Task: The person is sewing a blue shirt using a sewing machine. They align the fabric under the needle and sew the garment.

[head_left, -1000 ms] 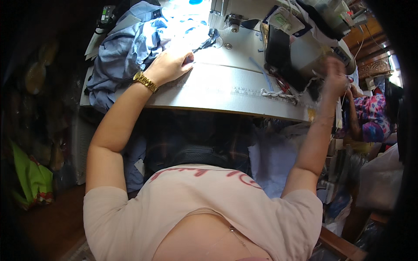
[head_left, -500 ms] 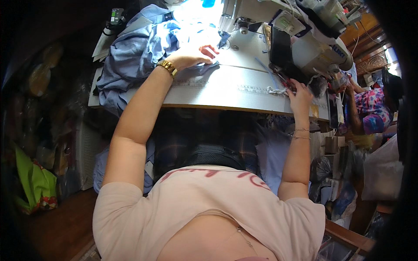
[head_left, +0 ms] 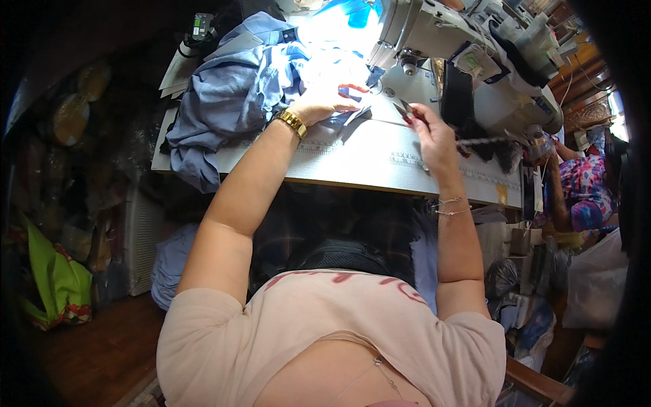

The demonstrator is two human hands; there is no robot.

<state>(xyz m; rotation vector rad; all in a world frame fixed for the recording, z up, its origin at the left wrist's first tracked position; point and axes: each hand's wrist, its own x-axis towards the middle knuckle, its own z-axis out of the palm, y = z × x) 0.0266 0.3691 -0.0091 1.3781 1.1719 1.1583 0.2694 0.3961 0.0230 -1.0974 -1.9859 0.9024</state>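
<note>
A crumpled blue cloth garment [head_left: 227, 102] lies heaped on the left of the white sewing table [head_left: 325, 159]. My left hand [head_left: 325, 106] is at its right edge, fingers bent and closed on a fold of the cloth; strong lamp light washes out part of it. My right hand [head_left: 434, 136] grips small scissors [head_left: 405, 108], their dark pointed blades aimed up and left toward the garment, a short gap from it. A white twisted cord [head_left: 483, 141] stretches rightward from beside my right hand. The handles are mostly hidden by my fingers.
A white sewing machine [head_left: 502, 102] stands behind and right of my right hand, its needle area [head_left: 409, 64] above the plate. A ruler strip [head_left: 400, 159] runs along the table front. Another person in a colourful top [head_left: 586, 180] is at far right.
My right hand has moved left and up with the small scissors, from the table's right side toward the garment. The view has shifted slightly; my left hand stays at the cloth edge.
</note>
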